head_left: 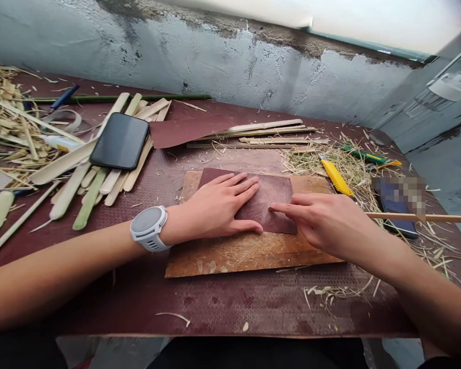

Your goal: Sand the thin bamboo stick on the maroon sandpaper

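Observation:
My left hand [225, 205], with a watch [149, 228] on its wrist, lies flat with fingers spread on a dark reddish-brown sheet of sandpaper [271, 184]. Pale dust marks the sheet. Beneath it is a worn wooden board [223, 259]. My right hand [322, 220] is closed round a thin bamboo stick [426, 218], whose long end sticks out to the right. The index fingertip points down at the sandpaper's right part. My fingers hide the stick's near end, so I cannot tell whether it touches the sheet.
A phone [121, 140] rests on bamboo strips [71, 197] at left. Behind the board lie another brown sheet [184, 130] and thin bamboo strips [269, 125]. A yellow cutter [336, 177], a green-handled tool [363, 154] and a dark phone [394, 205] sit among shavings at right.

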Tool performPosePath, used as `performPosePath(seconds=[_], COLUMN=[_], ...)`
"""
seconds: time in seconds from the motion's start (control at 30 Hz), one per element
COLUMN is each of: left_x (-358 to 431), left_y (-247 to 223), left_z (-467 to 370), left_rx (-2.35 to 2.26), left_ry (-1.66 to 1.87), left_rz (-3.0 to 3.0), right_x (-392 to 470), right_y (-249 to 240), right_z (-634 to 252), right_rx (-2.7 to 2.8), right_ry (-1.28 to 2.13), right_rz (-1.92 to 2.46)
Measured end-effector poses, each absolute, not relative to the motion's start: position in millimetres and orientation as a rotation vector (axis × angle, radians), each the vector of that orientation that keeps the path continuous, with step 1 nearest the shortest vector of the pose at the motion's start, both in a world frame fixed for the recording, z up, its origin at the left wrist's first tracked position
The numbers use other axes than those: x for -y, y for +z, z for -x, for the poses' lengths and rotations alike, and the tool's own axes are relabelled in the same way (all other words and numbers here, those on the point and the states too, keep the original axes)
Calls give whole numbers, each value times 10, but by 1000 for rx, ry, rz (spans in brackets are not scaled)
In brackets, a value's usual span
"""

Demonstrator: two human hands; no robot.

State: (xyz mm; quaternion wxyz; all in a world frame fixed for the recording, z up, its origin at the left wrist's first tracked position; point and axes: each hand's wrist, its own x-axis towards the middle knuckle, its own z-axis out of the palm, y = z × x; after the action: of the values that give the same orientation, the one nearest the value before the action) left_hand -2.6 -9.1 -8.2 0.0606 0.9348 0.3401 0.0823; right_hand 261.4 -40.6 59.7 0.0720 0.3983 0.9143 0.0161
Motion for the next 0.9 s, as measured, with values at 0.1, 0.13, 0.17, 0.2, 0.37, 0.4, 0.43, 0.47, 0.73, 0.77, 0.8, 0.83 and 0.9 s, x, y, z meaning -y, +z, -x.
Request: performPosePath(seconds=[0.1,0.13,0.17,0.2,0.37,0.4,0.43,0.47,0.73,0.77,0.8,0.83,0.9], left_x=[95,95,95,95,91,91,90,90,92,93,94,96,98], left_y=[-85,-85,-84,-84,-81,-82,-85,-87,-86,-81,-77,-74,-71], left_z=[28,28,28,28,25,24,25,25,30,29,28,27,27], left_rx=[-1034,-1036,-1037,-1036,-1036,-1038,-1037,-1035,-1036,-1038,-1040,-1041,-1042], left_ry=[246,241,236,233,236,234,234,239,248,240,233,227,222], left_rz=[-2836,-2839,-2842,-2843,-2840,-2840,-2841,-2841,-2835,-2835,-2836,-2837,-2838], right_x=[406,406,407,407,408,404,399,393,463,487,511,535,581], right_y=[575,569,563,558,518,506,496,486,531,546,560,573,592], right_z=[-2606,-2603,-2600,-2596,-2570,-2568,-2569,-2573,-2558,-2540,-2522,-2504,-2473], right_rx=[-2714,-2706,-2699,-2694,-2668,-2668,-2676,-2692,-2730,-2712,-2698,-2689,-2691], right_ry=[76,85,97,111,192,204,217,232,290,318,352,385,443], right_rz=[-1221,-1220,-1219,-1218,-1254,-1259,-1256,-1241,-1170,-1181,-1183,-1177,-1152])
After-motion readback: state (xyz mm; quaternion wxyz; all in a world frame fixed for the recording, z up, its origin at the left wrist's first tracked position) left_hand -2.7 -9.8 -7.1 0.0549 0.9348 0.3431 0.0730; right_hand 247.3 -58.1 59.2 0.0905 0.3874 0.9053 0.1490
